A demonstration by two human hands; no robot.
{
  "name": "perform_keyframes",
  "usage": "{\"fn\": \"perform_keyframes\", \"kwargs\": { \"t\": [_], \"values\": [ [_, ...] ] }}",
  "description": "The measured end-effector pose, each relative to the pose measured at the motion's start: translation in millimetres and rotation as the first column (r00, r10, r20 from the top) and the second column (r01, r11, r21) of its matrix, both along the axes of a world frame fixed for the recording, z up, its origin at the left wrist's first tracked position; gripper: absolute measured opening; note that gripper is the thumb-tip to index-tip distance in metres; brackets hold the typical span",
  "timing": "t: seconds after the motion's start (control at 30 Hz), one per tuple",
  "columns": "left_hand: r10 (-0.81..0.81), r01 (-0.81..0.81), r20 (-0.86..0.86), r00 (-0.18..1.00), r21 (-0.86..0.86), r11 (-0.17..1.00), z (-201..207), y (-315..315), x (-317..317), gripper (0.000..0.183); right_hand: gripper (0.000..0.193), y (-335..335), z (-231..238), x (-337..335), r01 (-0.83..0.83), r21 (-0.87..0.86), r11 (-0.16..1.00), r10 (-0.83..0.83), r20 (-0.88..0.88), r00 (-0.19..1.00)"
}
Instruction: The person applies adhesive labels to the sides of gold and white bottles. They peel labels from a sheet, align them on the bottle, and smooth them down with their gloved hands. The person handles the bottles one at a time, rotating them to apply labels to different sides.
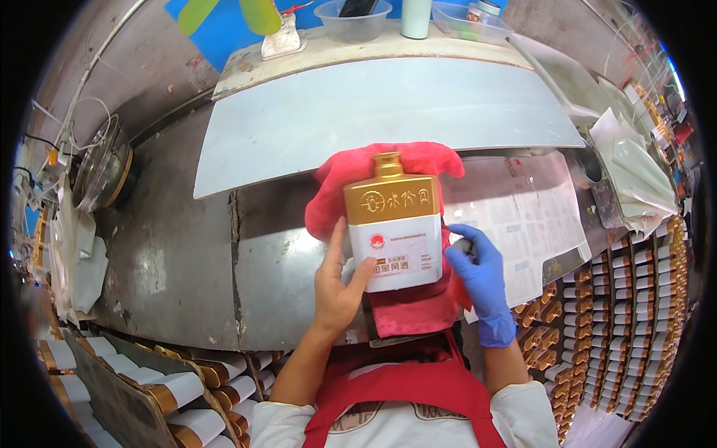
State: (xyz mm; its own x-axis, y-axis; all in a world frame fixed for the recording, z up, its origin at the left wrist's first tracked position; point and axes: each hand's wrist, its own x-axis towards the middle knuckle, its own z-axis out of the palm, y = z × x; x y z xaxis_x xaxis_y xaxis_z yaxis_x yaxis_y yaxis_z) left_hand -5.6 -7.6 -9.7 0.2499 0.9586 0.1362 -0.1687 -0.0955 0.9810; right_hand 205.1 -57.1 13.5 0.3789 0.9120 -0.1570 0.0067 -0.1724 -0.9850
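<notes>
A flat, wide-shouldered bottle [396,228] with a gold neck and top and a white lower body faces up in front of me. My bare left hand [340,287] grips its lower left side, thumb across the white front and fingers along the edge. Behind and under the bottle lies a pinkish-red cloth pad [328,196]. Just right of the bottle is my right hand [484,280] in a blue glove, its fingers curled round a small dark, rounded object [464,248]. Most of that object is hidden. A bit of red shows below those fingers.
A pale board [381,104] spans the back of the metal worktable [164,254]. Printed paper [523,224] lies at right. Farther back stand a clear bowl [352,22], a pale green cup [415,19] and a small fan [282,37]. Racks of gold-and-white bottles [624,328] flank both sides.
</notes>
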Motion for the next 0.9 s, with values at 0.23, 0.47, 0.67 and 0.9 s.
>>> {"fn": "perform_keyframes", "kwargs": {
  "t": [0.23,0.47,0.67,0.9],
  "values": [
    [0.067,-0.062,-0.085,0.994,0.061,0.996,-4.7,-1.1,5.6,0.058,0.056,3.3,6.9,-17.1,-0.053,-0.091,0.994,0.066,0.144,0.987],
    [0.066,-0.062,-0.068,0.995,0.066,0.996,-2.3,-1.1,9.4,0.057,0.057,1.4,8.6,-13.0,-0.097,-0.115,0.989,0.111,0.122,0.986],
    [0.098,-0.096,-0.023,0.995,0.07,0.993,-7.7,2.0,7.8,0.055,0.058,6.6,10.9,-9.6,-0.13,-0.072,0.989,0.14,0.167,0.976],
    [0.136,-0.13,-0.08,0.987,0.072,0.989,7.8,9.4,12.4,0.047,0.061,17.9,-0.3,-14.1,-0.074,-0.025,0.997,0.078,0.238,0.968]
  ]
}}
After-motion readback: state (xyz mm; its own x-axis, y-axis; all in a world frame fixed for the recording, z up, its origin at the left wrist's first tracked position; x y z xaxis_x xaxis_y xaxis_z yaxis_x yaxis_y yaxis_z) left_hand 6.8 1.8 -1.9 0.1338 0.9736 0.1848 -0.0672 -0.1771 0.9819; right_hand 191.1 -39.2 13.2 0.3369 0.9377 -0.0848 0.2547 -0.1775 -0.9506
